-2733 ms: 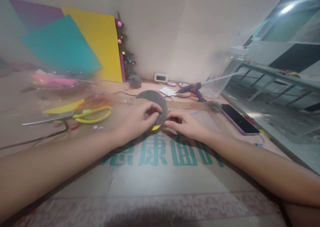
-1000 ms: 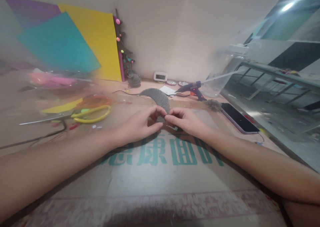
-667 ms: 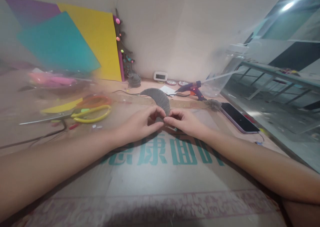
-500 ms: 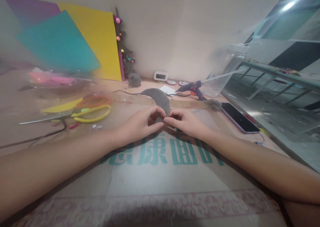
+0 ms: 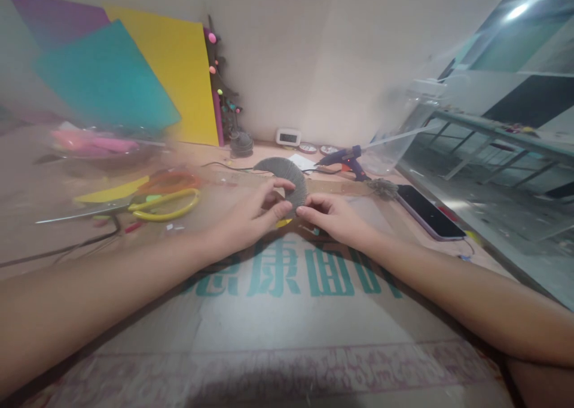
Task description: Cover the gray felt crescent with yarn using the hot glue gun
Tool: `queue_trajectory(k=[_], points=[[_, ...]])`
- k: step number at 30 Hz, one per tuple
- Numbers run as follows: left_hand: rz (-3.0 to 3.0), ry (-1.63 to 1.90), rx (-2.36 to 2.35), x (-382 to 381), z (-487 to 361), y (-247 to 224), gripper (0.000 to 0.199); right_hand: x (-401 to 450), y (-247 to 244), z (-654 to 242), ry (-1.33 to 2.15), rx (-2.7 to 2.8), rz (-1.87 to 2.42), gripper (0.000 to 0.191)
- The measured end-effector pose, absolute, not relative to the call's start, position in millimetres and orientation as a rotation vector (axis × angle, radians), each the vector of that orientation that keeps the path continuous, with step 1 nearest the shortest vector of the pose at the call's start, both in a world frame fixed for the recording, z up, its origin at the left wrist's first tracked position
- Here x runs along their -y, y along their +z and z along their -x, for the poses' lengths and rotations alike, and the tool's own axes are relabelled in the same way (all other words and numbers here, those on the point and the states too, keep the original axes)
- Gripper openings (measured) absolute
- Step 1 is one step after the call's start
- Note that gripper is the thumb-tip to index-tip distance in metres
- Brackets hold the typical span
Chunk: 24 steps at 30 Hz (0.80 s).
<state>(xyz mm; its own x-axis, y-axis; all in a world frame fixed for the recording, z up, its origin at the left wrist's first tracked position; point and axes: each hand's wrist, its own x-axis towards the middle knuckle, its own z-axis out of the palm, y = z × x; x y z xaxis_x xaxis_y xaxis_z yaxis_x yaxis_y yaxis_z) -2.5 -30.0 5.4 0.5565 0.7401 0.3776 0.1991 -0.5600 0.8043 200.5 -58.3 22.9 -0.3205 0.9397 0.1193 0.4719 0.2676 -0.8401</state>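
A grey crescent-shaped piece, its surface wound with fine thread-like lines, is held upright above the board with green characters. My right hand pinches its lower end between thumb and index finger. At its left side is my left hand, index finger and thumb parted, their tips touching or very near the grey surface. A small yellow bit shows below my left thumb. Both palms and the lower fingers are partly hidden.
Yellow-handled scissors lie left, near orange handles. A purple glue gun stands behind on the right, beside a grey bundle and a phone. A small clock is at the wall.
My left finger and thumb have spread apart and shifted slightly left, uncovering more of the grey crescent. The crescent has tilted a little, and the yellow bit now shows below it.
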Motion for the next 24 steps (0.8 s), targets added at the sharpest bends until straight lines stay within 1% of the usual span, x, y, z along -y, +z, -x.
queue_trajectory(k=[3, 5, 7, 12, 20, 24], points=[[-1.927, 1.086, -0.768, 24, 2, 5, 0.02, 59, 24, -200, 1.001, 1.832, 1.271, 0.031], [-1.882, 1.11, -0.829, 22, 3, 7, 0.014, 59, 25, -200, 0.993, 1.823, 1.272, 0.031], [-1.869, 1.114, -0.915, 22, 3, 10, 0.011, 60, 25, -200, 0.978, 1.822, 1.279, 0.031], [-1.861, 1.089, -0.936, 27, 3, 18, 0.011, 61, 26, -199, 0.953, 1.81, 1.303, 0.029], [-1.747, 1.074, -0.88, 20, 1, 10, 0.02, 58, 22, -200, 0.947, 1.773, 1.311, 0.03], [-1.757, 1.075, -0.9, 18, 2, 9, 0.018, 58, 22, -200, 0.942, 1.772, 1.311, 0.029]])
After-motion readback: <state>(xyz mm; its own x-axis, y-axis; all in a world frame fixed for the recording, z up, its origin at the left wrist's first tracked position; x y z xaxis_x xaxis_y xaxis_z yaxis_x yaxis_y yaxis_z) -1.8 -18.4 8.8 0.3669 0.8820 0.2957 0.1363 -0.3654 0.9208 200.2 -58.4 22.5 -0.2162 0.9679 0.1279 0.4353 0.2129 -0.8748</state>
